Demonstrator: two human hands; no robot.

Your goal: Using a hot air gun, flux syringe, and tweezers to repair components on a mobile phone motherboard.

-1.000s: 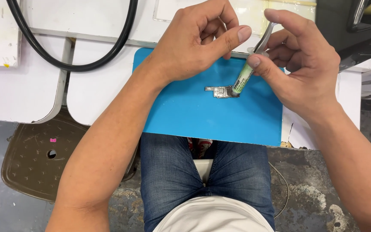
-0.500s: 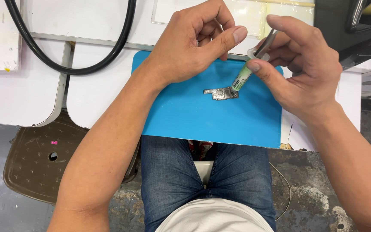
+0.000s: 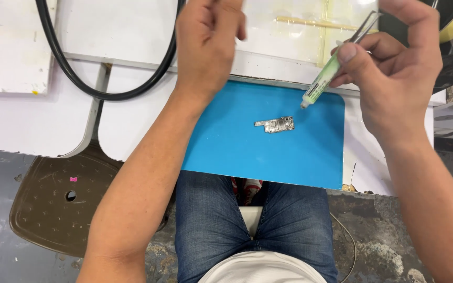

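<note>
Board [image 3: 274, 124] lies flat mid blue mat [image 3: 237, 152], long axis L-R, just below-left of syringe [image 3: 321, 84] tip we pinch in right hand [image 3: 394, 78]; left hand [image 3: 208, 47] loosely curled, empty, hovers farther up-left.

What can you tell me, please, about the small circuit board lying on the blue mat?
The circuit board is a small, flat, silvery-grey piece, elongated with a narrower tab on its left end and tiny components on top. It lies flat near the middle of the blue mat. Neither hand touches it; the green syringe tip hangs just above and right of it.
</note>
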